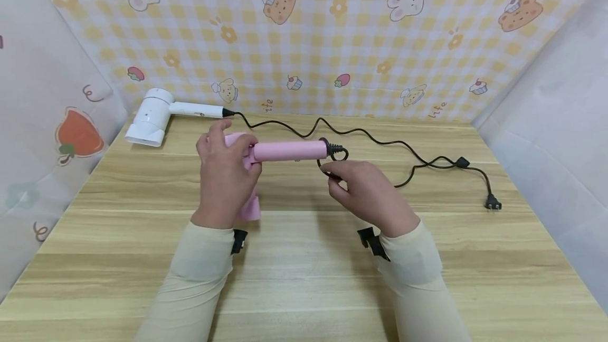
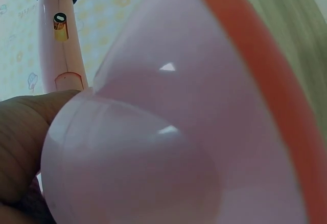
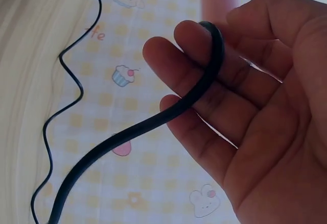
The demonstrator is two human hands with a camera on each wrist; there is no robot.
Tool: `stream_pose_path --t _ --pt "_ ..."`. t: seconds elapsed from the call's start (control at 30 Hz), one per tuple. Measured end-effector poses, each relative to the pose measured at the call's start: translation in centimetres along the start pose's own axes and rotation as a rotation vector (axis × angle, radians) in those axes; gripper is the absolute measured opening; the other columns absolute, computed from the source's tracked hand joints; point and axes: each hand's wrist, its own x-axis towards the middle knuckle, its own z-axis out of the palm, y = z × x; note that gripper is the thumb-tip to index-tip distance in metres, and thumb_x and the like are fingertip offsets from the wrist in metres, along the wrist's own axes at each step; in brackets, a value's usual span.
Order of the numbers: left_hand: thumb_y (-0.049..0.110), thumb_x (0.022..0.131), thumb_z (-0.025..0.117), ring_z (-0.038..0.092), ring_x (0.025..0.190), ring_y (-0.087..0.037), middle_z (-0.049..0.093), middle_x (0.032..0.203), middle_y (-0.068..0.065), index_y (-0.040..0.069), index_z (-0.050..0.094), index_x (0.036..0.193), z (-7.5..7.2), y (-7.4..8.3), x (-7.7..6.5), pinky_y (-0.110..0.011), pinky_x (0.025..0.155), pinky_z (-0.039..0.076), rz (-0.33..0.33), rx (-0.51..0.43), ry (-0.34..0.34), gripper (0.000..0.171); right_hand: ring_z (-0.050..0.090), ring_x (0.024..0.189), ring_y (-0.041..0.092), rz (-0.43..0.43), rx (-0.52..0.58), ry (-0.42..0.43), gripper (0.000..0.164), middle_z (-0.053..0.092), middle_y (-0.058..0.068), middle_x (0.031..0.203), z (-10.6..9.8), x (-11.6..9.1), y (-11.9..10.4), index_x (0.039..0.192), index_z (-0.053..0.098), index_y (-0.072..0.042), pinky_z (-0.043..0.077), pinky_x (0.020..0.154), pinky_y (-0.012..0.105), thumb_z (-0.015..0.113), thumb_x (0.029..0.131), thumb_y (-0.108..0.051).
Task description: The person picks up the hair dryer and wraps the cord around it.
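My left hand (image 1: 223, 173) grips the head of a pink hair dryer (image 1: 291, 151), with fingers over its top and thumb near the handle joint. The handle points right, and the flared nozzle (image 1: 250, 209) faces toward me. The left wrist view is mostly filled by the dryer's pink body (image 2: 148, 163), with an orange-red strip (image 2: 265, 81) along one side. Beside the handle's end, my right hand (image 1: 368, 191) pinches the dryer's black cord (image 1: 338, 148), which makes a small loop there. The right wrist view has this cord (image 3: 127, 132) crossing the curled fingers (image 3: 168, 63).
A white hair dryer (image 1: 151, 117) lies at the back left of the wooden table (image 1: 304, 289). Its thin black cord (image 1: 353, 131) runs right and crosses another stretch of cord. Near the right edge lie a two-pin plug (image 1: 493, 203) and another black cord end (image 1: 462, 162). A patterned cloth (image 1: 323, 41) hangs behind.
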Motion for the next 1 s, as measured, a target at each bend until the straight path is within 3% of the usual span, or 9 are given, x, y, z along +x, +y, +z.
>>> stream_pose_path --t 0.33,0.83,1.0 --pt "-0.002 0.073 0.079 0.031 0.124 -0.052 0.040 0.141 -0.022 0.006 0.072 0.102 0.5 0.2 0.0 -0.062 0.093 0.040 0.036 0.010 -0.017 0.031 0.053 0.067 0.015 0.056 0.063 0.022 0.016 0.064 -0.003 0.084 -1.0 -0.5 -0.2 0.095 0.062 -0.009 0.044 0.062 0.030 0.059 0.087 0.004" --pt "-0.002 0.072 0.079 0.033 0.122 -0.053 0.042 0.137 -0.023 0.006 0.073 0.100 0.5 0.3 -0.1 -0.063 0.094 0.040 0.099 0.020 -0.033 0.031 0.052 0.066 0.009 -0.021 0.015 0.231 0.017 0.067 0.000 0.086 -1.4 -0.5 0.3 0.097 0.065 -0.006 0.041 0.057 0.028 0.061 0.087 0.007" --pt "-0.002 0.071 0.080 0.034 0.122 -0.054 0.043 0.137 -0.023 0.007 0.073 0.100 0.5 0.4 0.0 -0.063 0.093 0.041 0.121 0.024 -0.040 0.031 0.061 0.076 0.012 -0.032 0.009 0.279 0.014 0.067 0.004 0.090 -1.4 -0.5 0.5 0.096 0.064 -0.004 0.048 0.067 0.031 0.067 0.087 0.006"
